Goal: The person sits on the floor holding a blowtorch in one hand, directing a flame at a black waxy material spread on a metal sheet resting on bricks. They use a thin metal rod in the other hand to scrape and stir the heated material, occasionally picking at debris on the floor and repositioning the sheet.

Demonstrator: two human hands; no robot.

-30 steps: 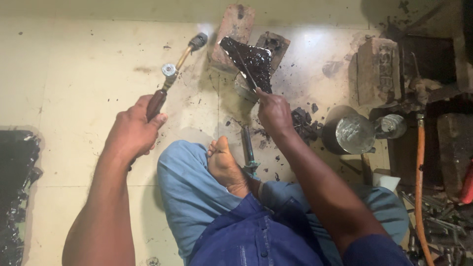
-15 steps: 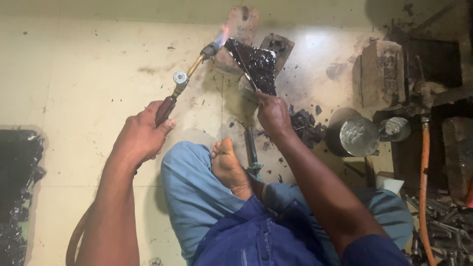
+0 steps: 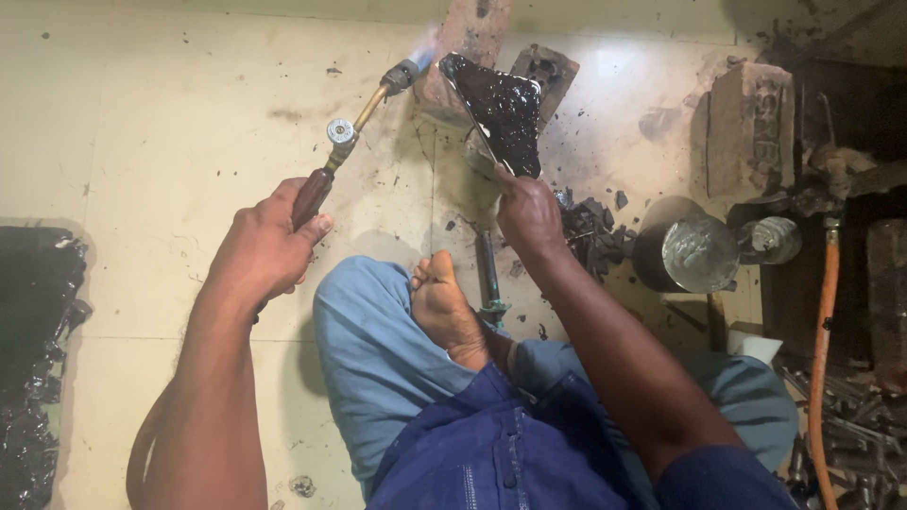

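My left hand [image 3: 265, 247] grips the dark wooden handle of a gas torch [image 3: 357, 123]. Its brass tube points up and right, and a faint blue flame shows at its nozzle near the top edge of a black glossy triangular slab [image 3: 499, 109]. My right hand [image 3: 529, 212] holds that slab by its lower corner, tilted up off the floor. Behind the slab stand two worn bricks [image 3: 472, 38]. I sit on the tiled floor with my bare foot [image 3: 444, 307] tucked in front of me.
A shiny metal pot [image 3: 697, 253] and a smaller tin [image 3: 779, 238] stand at the right, beside black crumbs [image 3: 590, 231]. An orange hose [image 3: 820, 340] runs down the right side over loose bolts. A black lumpy sheet [image 3: 33, 359] lies at the left edge. A metal tool [image 3: 487, 274] rests by my foot.
My left hand has swung the torch to the right and upward, bringing its nozzle close to the slab's top corner. My right hand keeps the slab in about the same place.
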